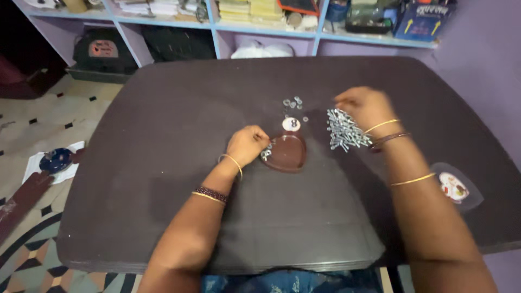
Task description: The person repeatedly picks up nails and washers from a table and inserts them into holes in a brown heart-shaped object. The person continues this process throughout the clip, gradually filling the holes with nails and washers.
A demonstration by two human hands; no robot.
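I am closing my left hand (247, 144) around something small and silvery at the rim of the brown heart-shaped dish (287, 154) on the table (163, 119). My right hand (364, 106) is reaching over the pile of bolts (343, 130), blurred, so I cannot tell its grip. I judge I am picking a bolt to join with a nut (293, 102); that calls for a fine pinch.

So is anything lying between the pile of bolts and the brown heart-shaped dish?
Nothing visible: bare tabletop separates the pile of bolts from the heart-shaped dish. The right hand is at the pile, the left hand at the dish's edge.
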